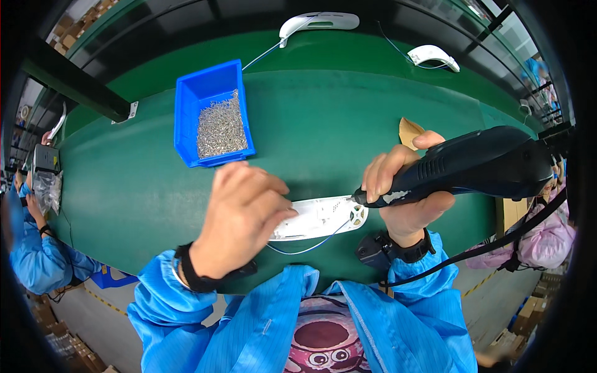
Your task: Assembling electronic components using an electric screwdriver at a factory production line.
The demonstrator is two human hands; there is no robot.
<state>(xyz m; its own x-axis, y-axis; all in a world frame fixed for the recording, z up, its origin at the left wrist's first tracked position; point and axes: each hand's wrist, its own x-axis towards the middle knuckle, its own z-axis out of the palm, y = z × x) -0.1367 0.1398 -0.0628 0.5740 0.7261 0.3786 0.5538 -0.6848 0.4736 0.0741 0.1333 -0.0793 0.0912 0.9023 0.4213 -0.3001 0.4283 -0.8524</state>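
My right hand (407,193) is wrapped round a black electric screwdriver (479,165), which lies almost level. Its tip points left and meets the right end of a long white plastic housing (317,216). A round spoked part sits at that end of the housing, and a thin blue-white cable (305,251) curves along its near side. Over the housing's left end is my left hand (239,214), fingers curled and thumb close to the white edge. Whatever those fingers hold is hidden. Beyond my left hand stands a blue bin (186,124) with many small silver screws (222,127).
Two white curved housings, one at far centre (320,22) and one at far right (434,56), have cables attached. A brown cardboard piece (409,132) lies behind my right hand. The screwdriver's black cord (497,248) loops at right. A co-worker's blue sleeve (40,248) shows at left.
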